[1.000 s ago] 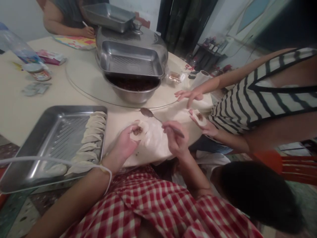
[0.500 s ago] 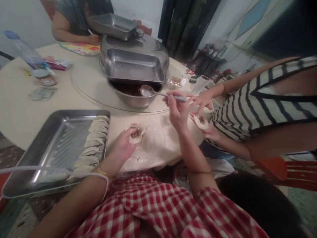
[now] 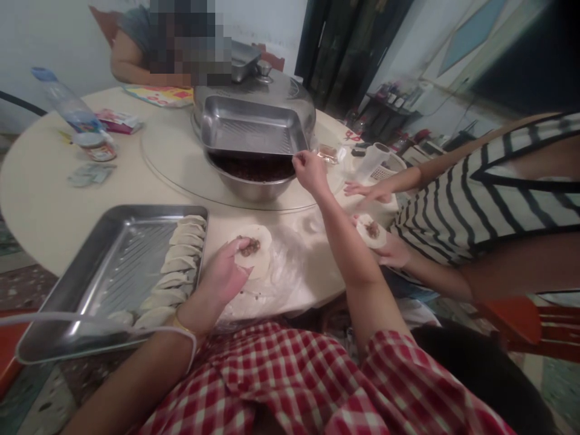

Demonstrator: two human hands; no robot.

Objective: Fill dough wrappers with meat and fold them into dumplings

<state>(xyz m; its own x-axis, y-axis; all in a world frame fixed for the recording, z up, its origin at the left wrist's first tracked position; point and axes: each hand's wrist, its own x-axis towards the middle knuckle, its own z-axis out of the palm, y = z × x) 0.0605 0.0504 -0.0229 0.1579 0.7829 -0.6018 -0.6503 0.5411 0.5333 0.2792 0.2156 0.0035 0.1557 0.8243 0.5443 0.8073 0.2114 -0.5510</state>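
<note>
My left hand (image 3: pixel 226 269) holds a round dumpling wrapper (image 3: pixel 259 266) just above the table, the thumb against the brown filling (image 3: pixel 250 246) at its middle. My right hand (image 3: pixel 310 171) is at the right rim of the steel bowl (image 3: pixel 260 190), fingers pinched together near a corner of the metal tray (image 3: pixel 254 127) above it. Whether anything is in that pinch I cannot make out; no spoon shows. Dark filling (image 3: pixel 254 169) lies inside the bowl. To the left, a large tray (image 3: pixel 109 266) bears a row of folded dumplings (image 3: pixel 179 261).
At the right, a person in a striped top holds a filled wrapper (image 3: pixel 371 229). Another person sits across the table. A large lidded pan (image 3: pixel 290 93) stands behind the bowl. A plastic bottle (image 3: pixel 67 106) and a jar (image 3: pixel 94 147) are at the left. A white cable crosses my left wrist.
My right hand has moved forward and down to the bowl's rim, and the spoon it held is out of sight. In my left hand the wrapper now lies more open.
</note>
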